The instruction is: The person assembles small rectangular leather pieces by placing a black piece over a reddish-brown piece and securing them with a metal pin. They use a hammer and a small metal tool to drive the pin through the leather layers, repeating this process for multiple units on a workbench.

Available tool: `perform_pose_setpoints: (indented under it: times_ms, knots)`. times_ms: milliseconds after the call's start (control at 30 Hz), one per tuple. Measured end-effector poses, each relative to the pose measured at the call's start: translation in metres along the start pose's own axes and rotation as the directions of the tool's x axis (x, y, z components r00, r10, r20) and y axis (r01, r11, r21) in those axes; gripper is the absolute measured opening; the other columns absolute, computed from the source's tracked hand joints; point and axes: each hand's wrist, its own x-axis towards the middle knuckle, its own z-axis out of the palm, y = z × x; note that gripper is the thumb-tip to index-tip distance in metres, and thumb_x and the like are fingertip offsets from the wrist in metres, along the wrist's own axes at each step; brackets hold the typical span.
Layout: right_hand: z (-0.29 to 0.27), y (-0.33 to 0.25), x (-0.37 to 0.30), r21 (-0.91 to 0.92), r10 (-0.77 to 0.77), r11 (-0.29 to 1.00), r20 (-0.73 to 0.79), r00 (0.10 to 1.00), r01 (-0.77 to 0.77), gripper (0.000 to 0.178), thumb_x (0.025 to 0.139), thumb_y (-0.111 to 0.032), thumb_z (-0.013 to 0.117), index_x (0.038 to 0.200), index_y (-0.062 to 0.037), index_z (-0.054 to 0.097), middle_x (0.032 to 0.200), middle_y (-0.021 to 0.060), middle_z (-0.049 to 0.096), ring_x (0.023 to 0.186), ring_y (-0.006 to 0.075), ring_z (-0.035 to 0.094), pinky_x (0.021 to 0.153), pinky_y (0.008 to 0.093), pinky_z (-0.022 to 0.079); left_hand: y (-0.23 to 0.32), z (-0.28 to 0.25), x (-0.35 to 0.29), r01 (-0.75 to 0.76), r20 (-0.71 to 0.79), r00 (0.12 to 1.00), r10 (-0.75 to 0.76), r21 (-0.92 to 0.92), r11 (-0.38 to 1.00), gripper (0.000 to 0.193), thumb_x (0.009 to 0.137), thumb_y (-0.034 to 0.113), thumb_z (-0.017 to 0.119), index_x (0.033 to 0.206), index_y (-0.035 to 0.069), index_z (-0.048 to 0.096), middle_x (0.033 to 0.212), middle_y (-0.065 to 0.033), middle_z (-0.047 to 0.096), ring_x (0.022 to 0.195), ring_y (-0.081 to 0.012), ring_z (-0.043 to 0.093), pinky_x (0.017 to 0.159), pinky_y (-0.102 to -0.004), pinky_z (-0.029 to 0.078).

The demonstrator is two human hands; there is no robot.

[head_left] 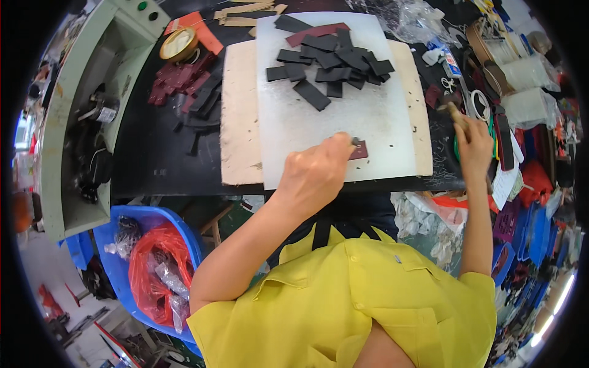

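Observation:
My left hand [314, 170] is closed around a small metal punch [355, 141], most of which the fingers hide. Its tip stands over a small maroon leather piece [361, 151] with small holes or marks in it, lying near the front of a white cutting board [291, 144]. Off to the right, my right hand [477, 147] grips the wooden handle of a hammer [455, 114], whose dark head is blurred above the black tabletop. Black leather strips [331, 60] lie heaped on the far part of the board, along with a longer maroon strip [316, 32].
A beige board [238, 147] lies under the white one. Maroon pieces [178, 80], black strips [207, 98] and a round yellow tin [178, 45] are at the left, beside a grey-green machine frame [116, 80]. Scissors [448, 84] and tape [480, 104] lie right. A blue tub [190, 230] stands lower left.

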Motion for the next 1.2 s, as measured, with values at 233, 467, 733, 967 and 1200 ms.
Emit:
perform_pose_setpoints:
  times_ms: [233, 467, 733, 967, 1200]
  knots:
    - [-0.014, -0.175, 0.023, 0.762, -0.388, 0.626, 0.12, 0.914, 0.165, 0.018, 0.077, -0.005, 0.075, 0.095, -0.0043, 0.073, 0.086, 0.0109, 0.065, 0.078, 0.0307, 0.065, 0.068, 0.037, 0.054, -0.003, -0.011, 0.004, 0.416, 0.077, 0.891, -0.447, -0.535, 0.735, 0.014, 0.098, 0.005, 0.051, 0.1, -0.001, 0.062, 0.093, -0.0137, 0.074, 0.059, -0.02, 0.066, 0.062, -0.0337, 0.052]
    - [-0.004, -0.168, 0.032, 0.808, -0.449, 0.588, 0.355, 0.82, -0.028, 0.024, 0.077, -0.01, 0.076, 0.099, -0.0033, 0.069, 0.09, 0.011, 0.065, 0.081, 0.031, 0.065, 0.067, 0.0401, 0.053, -0.014, -0.015, 0.0, 0.199, 0.026, 0.979, -0.203, -0.348, 0.916, 0.033, 0.079, 0.006, 0.077, 0.111, 0.002, 0.069, 0.103, -0.0116, 0.07, 0.086, -0.0242, 0.06, 0.077, -0.0354, 0.05]
    - [-0.006, -0.16, 0.033, 0.814, -0.31, 0.567, 0.349, 0.884, -0.123, 0.013, 0.078, -0.011, 0.076, 0.089, -0.0048, 0.072, 0.081, 0.0093, 0.065, 0.082, 0.0286, 0.065, 0.066, 0.039, 0.053, -0.015, 0.0, -0.007, 0.161, 0.037, 0.987, -0.158, -0.345, 0.925, 0.045, 0.066, 0.002, 0.084, 0.109, 0.003, 0.068, 0.102, -0.0098, 0.07, 0.082, -0.029, 0.059, 0.073, -0.0368, 0.05]
    - [0.007, -0.115, 0.064, 0.541, -0.236, 0.827, 0.084, 0.968, 0.154, 0.016, 0.08, -0.009, 0.076, 0.094, -0.0036, 0.073, 0.086, 0.0076, 0.068, 0.085, 0.0279, 0.063, 0.075, 0.0366, 0.052, -0.106, -0.05, -0.019, 0.501, -0.335, 0.817, -0.47, 0.008, 0.865, 0.024, 0.08, 0.009, 0.081, 0.101, 0.004, 0.074, 0.098, -0.0067, 0.072, 0.083, -0.0182, 0.062, 0.069, -0.0291, 0.049]
    - [0.061, -0.096, 0.115, 0.425, -0.245, 0.874, -0.035, 0.969, 0.236, 0.023, 0.085, -0.012, 0.073, 0.106, -0.0048, 0.07, 0.091, 0.0065, 0.067, 0.087, 0.0266, 0.062, 0.081, 0.0383, 0.05, -0.122, -0.038, 0.032, 0.351, -0.252, 0.911, -0.325, 0.065, 0.934, 0.028, 0.079, 0.017, 0.083, 0.102, 0.004, 0.074, 0.092, -0.0093, 0.07, 0.087, -0.0227, 0.062, 0.077, -0.0338, 0.049]
